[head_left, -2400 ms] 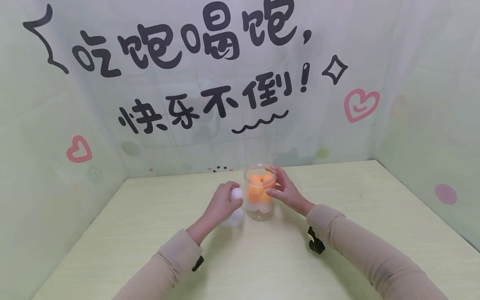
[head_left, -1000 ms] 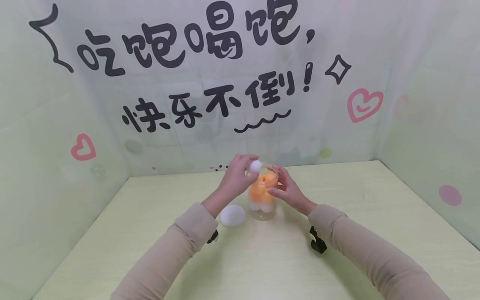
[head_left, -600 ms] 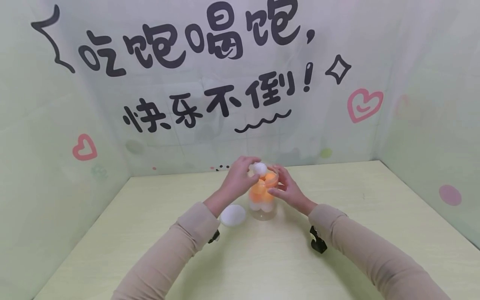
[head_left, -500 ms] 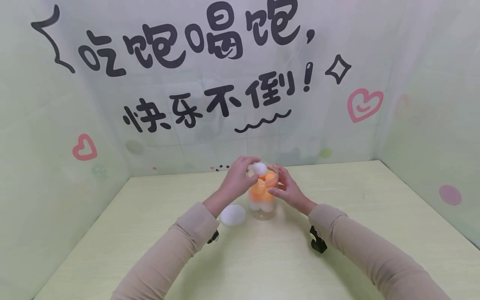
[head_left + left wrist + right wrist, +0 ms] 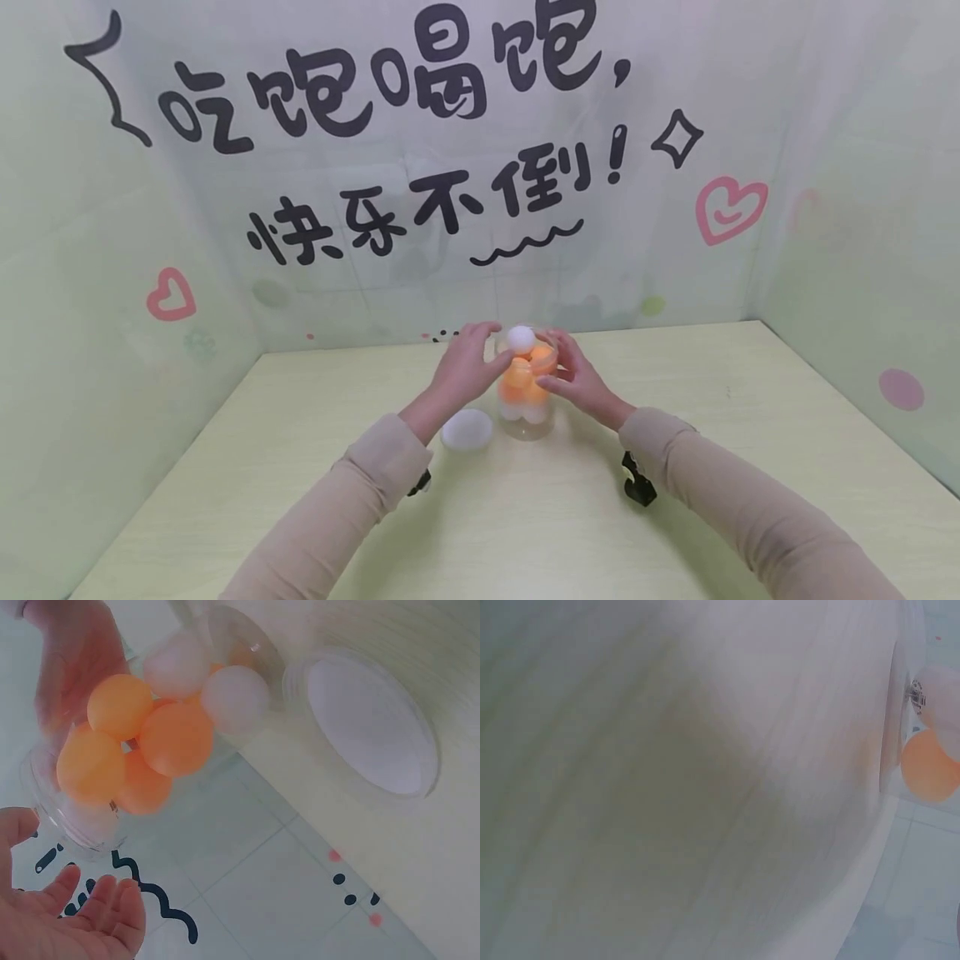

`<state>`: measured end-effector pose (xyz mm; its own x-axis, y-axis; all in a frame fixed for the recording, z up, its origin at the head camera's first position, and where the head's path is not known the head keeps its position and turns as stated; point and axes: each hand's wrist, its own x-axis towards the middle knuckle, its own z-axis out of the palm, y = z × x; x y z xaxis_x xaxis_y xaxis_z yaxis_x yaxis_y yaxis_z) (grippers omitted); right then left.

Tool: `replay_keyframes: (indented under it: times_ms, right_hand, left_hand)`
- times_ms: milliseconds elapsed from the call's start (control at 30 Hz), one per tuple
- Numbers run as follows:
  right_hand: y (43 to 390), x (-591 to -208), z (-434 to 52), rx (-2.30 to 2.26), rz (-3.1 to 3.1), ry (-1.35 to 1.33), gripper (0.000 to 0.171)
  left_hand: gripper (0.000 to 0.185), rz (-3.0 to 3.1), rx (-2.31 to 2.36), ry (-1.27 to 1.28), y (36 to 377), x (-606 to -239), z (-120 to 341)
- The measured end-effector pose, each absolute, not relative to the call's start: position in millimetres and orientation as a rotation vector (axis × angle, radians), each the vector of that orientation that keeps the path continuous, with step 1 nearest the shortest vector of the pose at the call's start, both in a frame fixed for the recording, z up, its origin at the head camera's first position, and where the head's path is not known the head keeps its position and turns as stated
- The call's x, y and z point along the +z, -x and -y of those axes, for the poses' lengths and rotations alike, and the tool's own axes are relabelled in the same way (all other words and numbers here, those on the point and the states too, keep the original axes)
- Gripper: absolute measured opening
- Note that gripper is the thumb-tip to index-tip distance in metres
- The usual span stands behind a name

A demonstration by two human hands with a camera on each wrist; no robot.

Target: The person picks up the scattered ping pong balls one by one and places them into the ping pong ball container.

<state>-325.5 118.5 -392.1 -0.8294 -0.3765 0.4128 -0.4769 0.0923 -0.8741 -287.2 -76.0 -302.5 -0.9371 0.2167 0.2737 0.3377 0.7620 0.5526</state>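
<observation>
A clear plastic jar [image 5: 525, 431] stands on the table, holding white table tennis balls [image 5: 236, 699] low down and orange balls [image 5: 176, 739] above them. At its mouth lies one more white ball [image 5: 521, 339], on top of the orange ones. My left hand [image 5: 467, 367] is just left of the rim, fingers spread and apart from that ball; the left wrist view shows nothing in its fingers. My right hand [image 5: 576, 377] grips the jar's upper right side. Only the jar's edge and a few balls, one an orange ball [image 5: 930, 766], appear in the right wrist view.
A white round lid [image 5: 467, 430] lies on the pale wooden table [image 5: 555, 525], just left of the jar. Behind the table hangs a printed backdrop [image 5: 360, 292] with black lettering, and light side panels [image 5: 862, 275] stand at both sides.
My left hand lifted a white ball from over the lid to the jar's mouth, let go of it there, and drew back slightly left. My right hand stayed on the jar.
</observation>
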Motion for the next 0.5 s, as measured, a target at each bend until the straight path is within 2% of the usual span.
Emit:
replay_keyframes:
  times_ms: [133, 333, 500]
  right_hand:
    - [324, -390, -120, 1.886, 2.269, -0.898, 0.065]
    - [321, -383, -124, 1.918, 2.293, -0.918, 0.069]
    - [317, -375, -130, 1.935, 2.402, -0.9, 0.085]
  left_hand:
    - [0.056, 2.826, -0.879, 0.356, 287, -307, 78]
    - [0.064, 2.812, -0.873, 0.358, 288, -313, 80]
    - [0.069, 2.801, -0.837, 0.377, 286, -321, 90]
